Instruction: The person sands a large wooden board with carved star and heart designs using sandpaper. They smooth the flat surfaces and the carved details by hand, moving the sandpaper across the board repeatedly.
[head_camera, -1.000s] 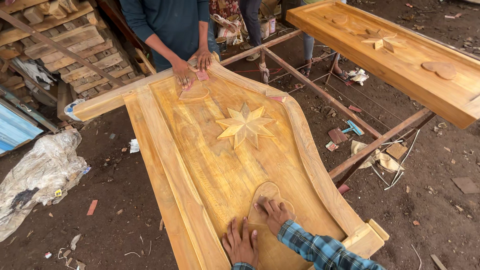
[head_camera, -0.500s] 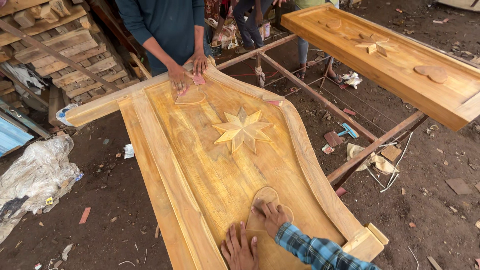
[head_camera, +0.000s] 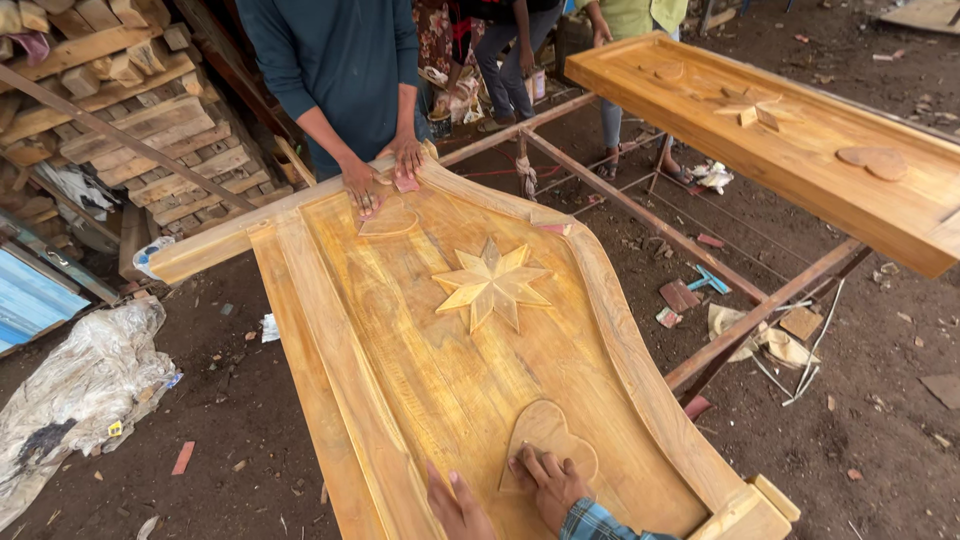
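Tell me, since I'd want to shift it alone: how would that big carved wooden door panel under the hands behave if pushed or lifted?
The door panel is probably stiff and heavy: thick solid boards, long enough to overhang its metal stand. Pushed at the near end, where the right hand rests by the heart carving, it might slide or tip. A co-worker's hands steady the far end.

The bottom edge cuts off the left hand (head_camera: 458, 505) at the wrist and the door panel's (head_camera: 420, 350) near end. The co-worker (head_camera: 335, 70) is cut off above the chest by the top edge.
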